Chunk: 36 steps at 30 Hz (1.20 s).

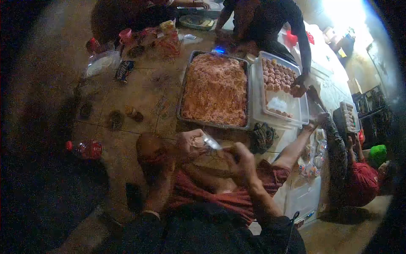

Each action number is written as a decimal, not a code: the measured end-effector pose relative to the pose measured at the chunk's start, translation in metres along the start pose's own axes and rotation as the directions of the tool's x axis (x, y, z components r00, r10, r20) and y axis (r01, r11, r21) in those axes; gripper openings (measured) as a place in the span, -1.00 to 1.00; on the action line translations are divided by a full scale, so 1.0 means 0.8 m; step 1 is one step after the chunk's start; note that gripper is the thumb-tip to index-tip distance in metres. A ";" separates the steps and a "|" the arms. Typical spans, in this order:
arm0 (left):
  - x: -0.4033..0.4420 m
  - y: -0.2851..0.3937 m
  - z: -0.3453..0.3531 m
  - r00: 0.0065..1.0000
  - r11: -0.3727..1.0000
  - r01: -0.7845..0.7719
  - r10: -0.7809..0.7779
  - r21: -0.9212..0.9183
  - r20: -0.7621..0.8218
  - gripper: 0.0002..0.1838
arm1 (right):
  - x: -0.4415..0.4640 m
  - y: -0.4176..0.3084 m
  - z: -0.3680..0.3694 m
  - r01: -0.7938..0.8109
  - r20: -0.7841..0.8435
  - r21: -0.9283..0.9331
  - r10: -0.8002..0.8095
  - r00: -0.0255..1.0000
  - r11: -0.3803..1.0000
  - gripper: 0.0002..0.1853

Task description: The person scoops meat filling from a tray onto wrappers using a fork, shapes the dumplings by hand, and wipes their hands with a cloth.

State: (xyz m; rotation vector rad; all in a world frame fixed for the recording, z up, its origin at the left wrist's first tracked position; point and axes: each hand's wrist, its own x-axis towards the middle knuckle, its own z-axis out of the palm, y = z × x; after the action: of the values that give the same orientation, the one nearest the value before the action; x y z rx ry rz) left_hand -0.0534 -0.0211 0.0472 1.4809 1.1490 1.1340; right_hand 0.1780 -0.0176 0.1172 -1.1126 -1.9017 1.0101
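My left hand [186,143] is cupped in front of my lap, closed round a small lump of pinkish meat mix [197,141]. My right hand [242,161] grips a spoon [212,142], whose shiny bowl is smeared by motion beside the lump. Just beyond my hands lies a large rectangular tray [181,108], filled with ground meat mix [215,89]. To its right, a clear plastic tub [306,111] holds rows of meatballs [279,76], with a bare patch in its middle.
Another person's hand [299,86] reaches over the tub. A dark crumpled bag [264,136] lies near my right hand. A red-labelled bottle [88,149] and small jars [133,113] are on the tiled floor [144,80]. Someone in red [360,183] is at right near another container [349,117].
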 end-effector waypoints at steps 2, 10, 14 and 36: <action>0.003 -0.019 0.008 0.987 0.984 0.163 -0.163 0.078 0.003 -0.78 | -0.004 0.003 0.003 0.100 0.115 -0.057 -0.093 0.989 0.993 -0.91; 0.010 -0.043 -0.013 0.974 0.894 0.143 -0.052 -0.424 0.219 -0.62 | -0.002 0.015 0.010 -0.144 0.046 0.026 0.142 0.989 0.989 -0.85; 0.004 -0.015 0.001 0.980 0.963 -0.197 0.198 -0.183 -0.012 -0.66 | -0.002 -0.004 0.001 0.047 0.039 -0.059 -0.045 0.998 0.997 -0.88; -0.001 -0.057 0.030 0.986 0.948 0.161 -0.143 -0.275 0.084 -0.43 | 0.125 0.213 -0.003 0.128 0.027 -0.568 -0.137 0.990 0.813 -0.68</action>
State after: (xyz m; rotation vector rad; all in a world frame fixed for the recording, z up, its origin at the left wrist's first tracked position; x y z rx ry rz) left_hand -0.0365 -0.0179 -0.0010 1.1799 0.9939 1.0855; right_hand 0.2024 0.1289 -0.0128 -1.2744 -2.3082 0.3425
